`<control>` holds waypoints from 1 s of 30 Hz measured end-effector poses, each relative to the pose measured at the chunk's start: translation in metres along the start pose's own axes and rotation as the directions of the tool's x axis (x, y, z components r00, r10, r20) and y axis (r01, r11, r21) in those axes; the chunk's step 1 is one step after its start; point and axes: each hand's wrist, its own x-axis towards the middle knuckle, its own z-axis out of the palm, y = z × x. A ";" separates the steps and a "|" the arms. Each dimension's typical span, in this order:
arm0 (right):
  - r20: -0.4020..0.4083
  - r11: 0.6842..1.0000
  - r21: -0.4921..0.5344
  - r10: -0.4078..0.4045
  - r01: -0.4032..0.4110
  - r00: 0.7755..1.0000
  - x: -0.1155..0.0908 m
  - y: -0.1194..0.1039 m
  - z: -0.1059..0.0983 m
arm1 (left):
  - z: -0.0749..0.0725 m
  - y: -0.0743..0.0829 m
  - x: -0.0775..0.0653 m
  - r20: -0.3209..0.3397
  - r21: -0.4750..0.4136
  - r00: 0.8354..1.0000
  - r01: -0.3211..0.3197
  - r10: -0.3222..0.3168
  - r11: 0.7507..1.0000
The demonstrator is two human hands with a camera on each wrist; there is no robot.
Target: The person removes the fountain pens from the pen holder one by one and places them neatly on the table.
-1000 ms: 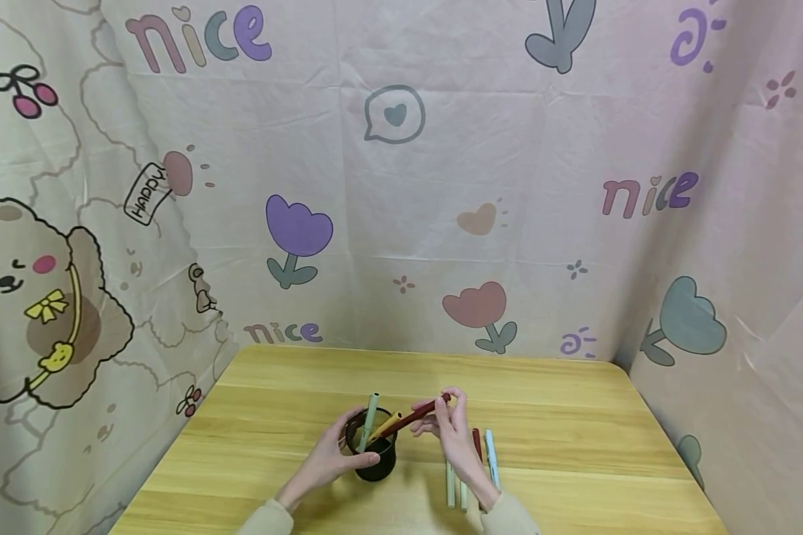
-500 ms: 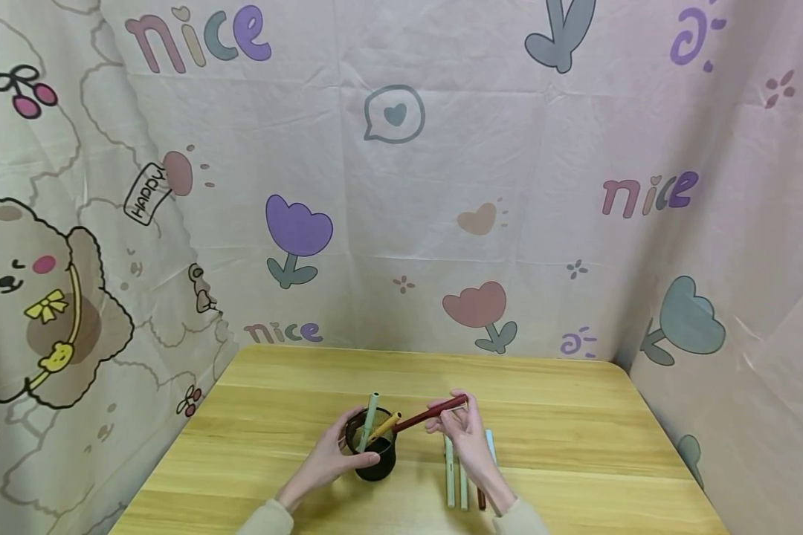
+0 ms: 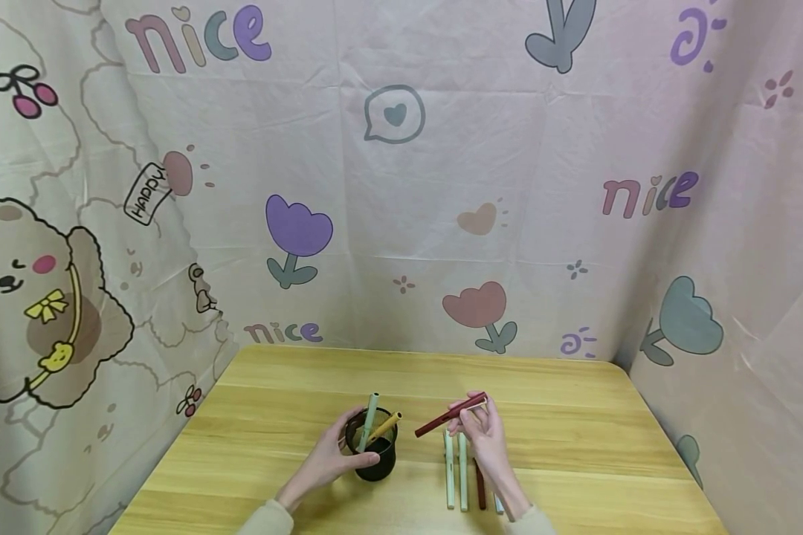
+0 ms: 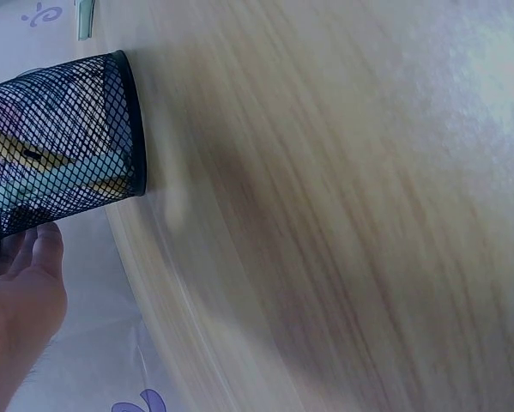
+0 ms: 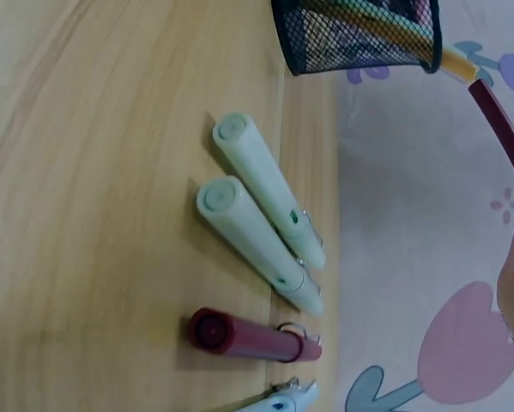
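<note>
Head view: 1 black mesh cup, standing on the wooden table, the left hand curled round it, thumb across the near side; within it, leaning apart, 1 green pen and 1 yellow pen, upper ends above the rim. 1 dark red pen, aslant in the air, pinched toward its raised end by the right hand; lower end free, pointing at the cup, clear of it. Likely hazard: a grip so far along the barrel may let the pen swivel or slip. On the table: 2 pale green pens side by side, 1 maroon pen, 1 light blue pen largely hidden by the wrist; a low sweep of that wrist could scatter them. Left wrist view: mesh wall with yellow and green showing through, fingertips against it; should this hold loosen, a knock on the rim might tip the cup. Right wrist view: the loose pens, clips visible, round barrels apt to roll if bumped; the raised pen's end overlaps the yellow pen's by perspective, so misjudged depth could cause a collision.
</note>
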 end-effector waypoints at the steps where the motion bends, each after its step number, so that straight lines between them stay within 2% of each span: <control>1: -0.009 1.000 -0.002 0.007 -0.007 1.000 -0.001 -0.001 -0.002 | 0.000 0.000 0.000 0.000 0.001 1.000 0.001 -0.001 1.000; 19: -0.153 0.996 -0.060 0.051 -0.060 0.987 -0.009 -0.004 -0.024 | 0.000 0.000 0.000 -0.003 0.007 1.000 0.006 -0.006 1.000; 30: -0.171 0.996 -0.045 0.065 -0.074 0.983 -0.012 -0.012 -0.044 | 0.001 -0.001 0.000 -0.002 -0.001 1.000 0.002 -0.002 1.000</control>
